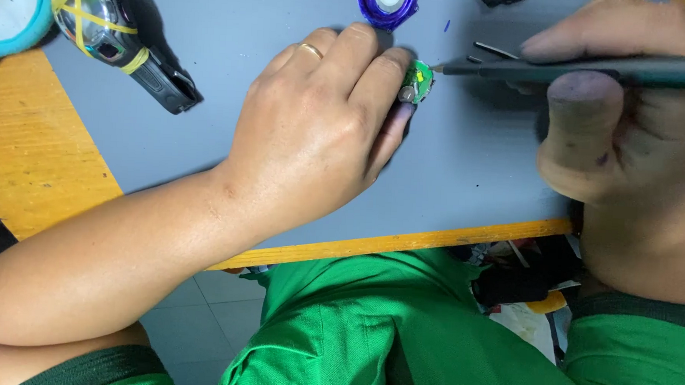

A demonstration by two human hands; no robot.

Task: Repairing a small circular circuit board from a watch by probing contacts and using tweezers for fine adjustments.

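- Left hand (314, 130) pinching a small round green circuit board (418, 82) at the fingertips, down on the grey mat surface (451, 166).
- Right hand (622, 128) wrapped around a slim dark pen-shaped tool (594, 70), tip right at the board's edge.
- Purple round plastic cap (387, 3) just above; black rubber-banded gadget (118, 36) well off left.

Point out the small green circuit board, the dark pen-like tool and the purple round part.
green circuit board (419, 80), head view, its exposed face.
dark pen-like tool (594, 69), head view, mid-shaft.
purple round part (388, 2), head view, its pale centre.
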